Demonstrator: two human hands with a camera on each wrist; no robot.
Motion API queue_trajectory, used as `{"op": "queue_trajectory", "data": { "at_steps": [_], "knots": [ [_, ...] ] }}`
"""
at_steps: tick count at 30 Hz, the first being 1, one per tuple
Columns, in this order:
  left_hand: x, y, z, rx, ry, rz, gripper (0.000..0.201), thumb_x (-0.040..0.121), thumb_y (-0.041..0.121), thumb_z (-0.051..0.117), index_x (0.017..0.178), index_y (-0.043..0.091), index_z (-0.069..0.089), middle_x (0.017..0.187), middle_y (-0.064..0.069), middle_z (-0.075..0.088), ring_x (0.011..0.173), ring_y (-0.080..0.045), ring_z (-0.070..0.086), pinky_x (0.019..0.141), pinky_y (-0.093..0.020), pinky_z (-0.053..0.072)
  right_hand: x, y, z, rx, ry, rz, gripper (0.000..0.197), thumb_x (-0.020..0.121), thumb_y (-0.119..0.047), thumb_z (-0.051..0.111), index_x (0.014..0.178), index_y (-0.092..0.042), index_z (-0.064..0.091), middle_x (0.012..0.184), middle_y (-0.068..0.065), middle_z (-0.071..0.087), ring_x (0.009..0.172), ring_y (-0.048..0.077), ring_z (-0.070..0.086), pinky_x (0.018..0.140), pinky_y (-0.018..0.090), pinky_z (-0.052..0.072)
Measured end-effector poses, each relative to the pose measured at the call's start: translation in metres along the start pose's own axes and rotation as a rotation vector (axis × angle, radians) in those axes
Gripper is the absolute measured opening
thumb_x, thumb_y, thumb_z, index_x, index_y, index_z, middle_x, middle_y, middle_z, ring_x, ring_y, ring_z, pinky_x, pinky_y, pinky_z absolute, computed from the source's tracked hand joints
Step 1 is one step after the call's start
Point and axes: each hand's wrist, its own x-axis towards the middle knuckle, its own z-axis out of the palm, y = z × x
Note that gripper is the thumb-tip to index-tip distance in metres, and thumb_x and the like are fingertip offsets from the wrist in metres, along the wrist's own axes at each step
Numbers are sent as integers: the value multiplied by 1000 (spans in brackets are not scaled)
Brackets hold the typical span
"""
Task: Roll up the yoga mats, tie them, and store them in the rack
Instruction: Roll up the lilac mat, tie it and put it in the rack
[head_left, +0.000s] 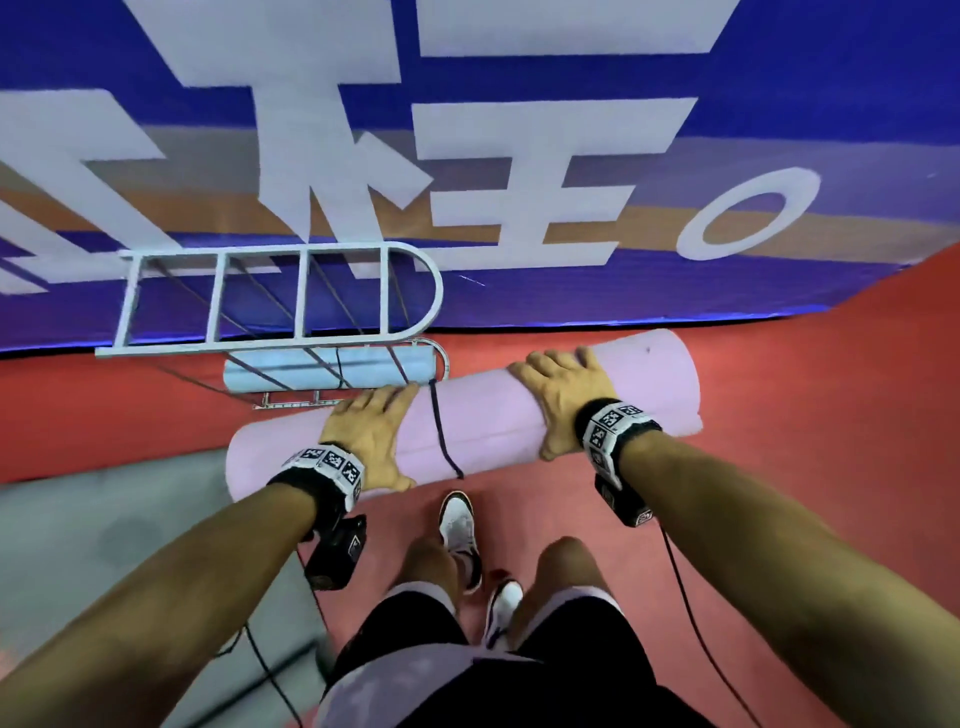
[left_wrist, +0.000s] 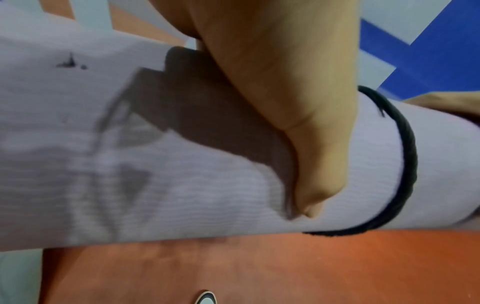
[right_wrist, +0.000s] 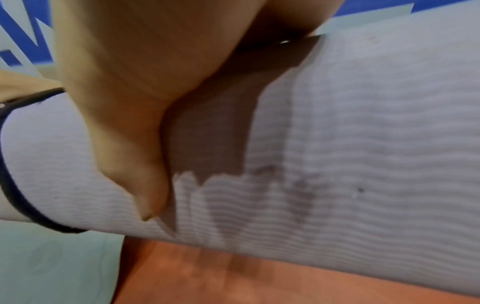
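**Tied mat carried toward rack**

Rack (head_left: 275, 296) is standing at 10 o'clock, a pale blue rolled mat (head_left: 322, 375) lying on its bottom tier. Left hand (head_left: 370, 436) is gripping the pink rolled mat (head_left: 488, 415), fingers curled over it. Black tie (head_left: 441, 431) is circling mid-roll. Right hand (head_left: 563, 397) is clasping the roll at 2 o'clock, above red floor (head_left: 779, 389).

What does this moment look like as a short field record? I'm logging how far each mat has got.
held item: rolled pink foam yoga mat, carried level above the red floor
tie: black cord looped around the roll's middle
left hand: grips the roll left of the cord
right hand: grips the roll right of the cord
rack: pale grey metal rack, ahead by the wall
already stored: rolled light blue mat on a lower level
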Motion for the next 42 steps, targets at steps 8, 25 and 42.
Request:
{"op": "queue_trajectory", "data": {
  "at_steps": [8, 25, 42],
  "knots": [
    [171, 70, 55, -59, -21, 78, 139, 47, 78, 77, 159, 30, 10, 159, -2, 30, 143, -30, 34, 119, -46, 28, 76, 126, 80, -6, -91, 103, 133, 44, -60, 84, 155, -35, 18, 160, -2, 28, 147, 24, 27, 119, 54, 15],
    [463, 49, 189, 78, 223, 43, 129, 57, 70, 79, 160, 33, 11, 164, 4, 23, 150, -24, 22, 122, -57, 13, 317, 237, 289, 21, 350, 133, 120, 34, -74, 67, 143, -30, 41, 136, -7, 52, 122, 25, 52, 100, 52, 33],
    [410, -24, 275, -41, 351, -309, 115, 71, 41, 76, 162, 21, 7, 169, -12, 0, 156, -31, -3, 123, -60, 7, 416, 108, 304, 184, 285, 23, 112, 38, -78, 69, 138, -39, 36, 126, -16, 54, 114, 21, 48, 93, 47, 33]
  ]
}}
